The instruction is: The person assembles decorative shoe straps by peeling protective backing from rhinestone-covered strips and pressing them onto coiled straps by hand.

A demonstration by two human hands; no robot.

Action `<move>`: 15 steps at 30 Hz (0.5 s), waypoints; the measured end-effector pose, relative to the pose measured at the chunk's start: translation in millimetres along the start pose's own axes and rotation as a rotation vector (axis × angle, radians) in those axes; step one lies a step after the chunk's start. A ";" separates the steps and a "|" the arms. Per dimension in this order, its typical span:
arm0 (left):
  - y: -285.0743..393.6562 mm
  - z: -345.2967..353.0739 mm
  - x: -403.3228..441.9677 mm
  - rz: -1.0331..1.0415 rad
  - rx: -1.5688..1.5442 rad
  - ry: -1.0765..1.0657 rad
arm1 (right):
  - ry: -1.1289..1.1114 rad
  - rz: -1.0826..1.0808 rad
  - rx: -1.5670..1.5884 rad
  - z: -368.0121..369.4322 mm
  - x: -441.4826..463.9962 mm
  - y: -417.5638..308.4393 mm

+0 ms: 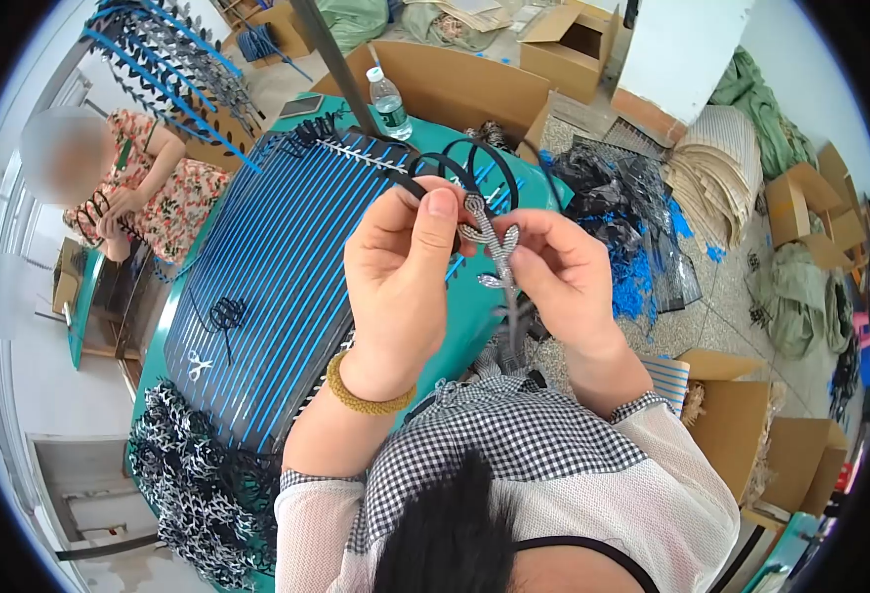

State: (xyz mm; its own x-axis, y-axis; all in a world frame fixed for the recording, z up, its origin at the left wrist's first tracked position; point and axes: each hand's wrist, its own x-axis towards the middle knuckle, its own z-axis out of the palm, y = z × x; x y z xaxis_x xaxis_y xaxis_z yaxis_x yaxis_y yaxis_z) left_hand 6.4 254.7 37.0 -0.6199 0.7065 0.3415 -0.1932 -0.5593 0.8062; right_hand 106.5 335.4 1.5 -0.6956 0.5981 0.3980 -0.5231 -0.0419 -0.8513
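Note:
My left hand point(403, 277) is closed, thumb against fingers, pinching a looped black strip point(499, 166) near the upper end of a trim. That rhinestone leaf trim point(495, 244), silvery with small leaf shapes, hangs between my hands. My right hand point(565, 282) closes thumb and fingertips on one of its leaves. The trim's lower end is blurred. Below my hands lies a dark board point(247, 267) with many parallel blue lines. A pair of scissors point(199, 366) and a tangle of black cord point(226, 314) rest on the board.
The board lies on a green table point(452, 314). A water bottle point(388, 104) and a phone point(300, 107) stand near its far edge. At front left is a heap of black-and-white leaf trim point(193, 484). Another person point(163, 188) sits across, holding dark strips. Cardboard boxes point(570, 49) and plastic scraps point(622, 217) cover the floor.

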 end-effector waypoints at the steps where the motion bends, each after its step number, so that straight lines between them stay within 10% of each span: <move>1: 4.3 1.5 -2.2 -0.015 -0.027 0.008 | -0.029 -0.004 0.054 0.8 -1.5 3.4; 8: 1.0 -3.9 -4.5 -0.022 -0.046 0.076 | 0.009 0.175 0.404 3.8 -11.9 1.4; 15: 0.5 -23.6 9.3 0.166 0.487 -0.041 | 0.144 -0.135 -0.171 -3.8 -5.7 10.9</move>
State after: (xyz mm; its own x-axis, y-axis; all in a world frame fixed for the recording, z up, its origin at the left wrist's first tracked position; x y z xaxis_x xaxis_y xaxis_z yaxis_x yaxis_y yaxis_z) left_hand -17.3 250.8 29.3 -0.5797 0.6472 0.4952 0.2884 -0.4054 0.8675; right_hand 106.7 334.6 -11.3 -0.5413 0.6976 0.4694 -0.5070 0.1746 -0.8441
